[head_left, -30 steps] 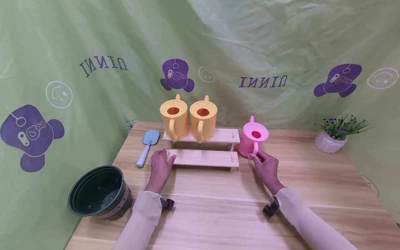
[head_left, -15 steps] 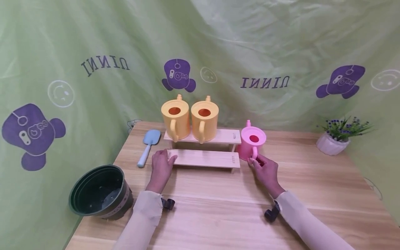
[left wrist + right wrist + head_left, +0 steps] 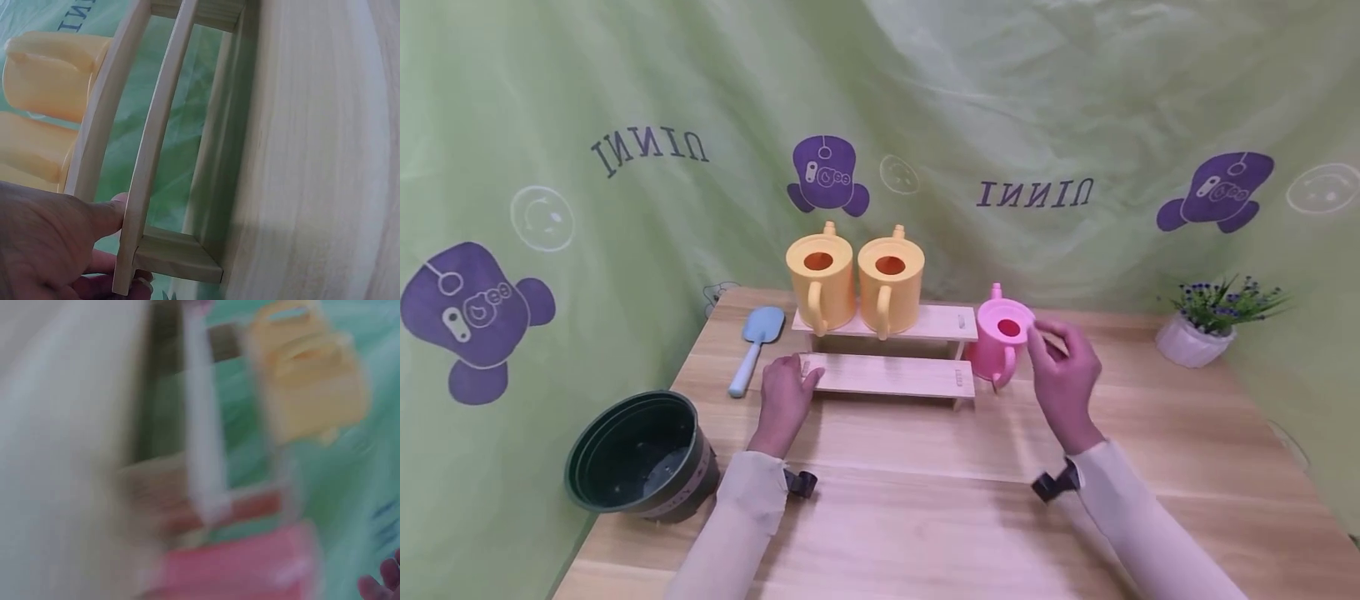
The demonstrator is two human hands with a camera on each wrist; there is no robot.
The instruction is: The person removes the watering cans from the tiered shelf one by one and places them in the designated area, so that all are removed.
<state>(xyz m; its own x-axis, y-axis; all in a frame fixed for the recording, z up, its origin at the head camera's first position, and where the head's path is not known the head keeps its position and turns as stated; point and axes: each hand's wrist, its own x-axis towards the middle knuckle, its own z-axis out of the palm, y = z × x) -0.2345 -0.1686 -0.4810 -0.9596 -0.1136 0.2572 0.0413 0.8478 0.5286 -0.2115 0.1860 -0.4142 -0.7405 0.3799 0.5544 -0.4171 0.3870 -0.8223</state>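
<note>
While two yellow watering cans [image 3: 853,282] sit on the upper step of the wooden rack [image 3: 887,375] near the table's back edge, blue trowel [image 3: 752,348] and green pot [image 3: 640,457] lie toward the left edge. Left hand [image 3: 784,398] grips the rack's lower left end, thumb over the board. Right hand [image 3: 1063,375] hovers raised, fingers loosely apart, just right of the pink watering can [image 3: 1000,342], not gripping it.

Pale unvarnished wooden shelf [image 3: 887,375]; smooth matt plastic pink watering can [image 3: 1000,342].
</note>
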